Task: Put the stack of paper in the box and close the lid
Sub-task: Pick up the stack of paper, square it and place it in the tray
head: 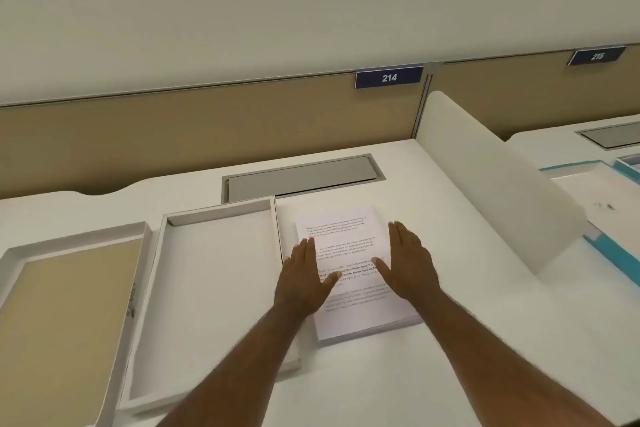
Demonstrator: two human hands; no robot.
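A stack of printed white paper (pixel 349 243) lies flat on the white desk, right of centre. Just to its left sits the empty white box (pixel 214 288), open on top. Further left the lid (pixel 65 315) lies upside down, its tan inside facing up. My left hand (pixel 304 281) hovers over the stack's left edge and my right hand (pixel 408 267) over its right edge. Both palms face each other with fingers stretched out, and neither holds anything. I cannot tell whether they touch the paper.
A grey cable hatch (pixel 301 177) is set into the desk behind the box and paper. A white divider panel (pixel 491 191) rises on the right, with another desk beyond it. A tan partition with a "214" sign (pixel 389 77) runs along the back.
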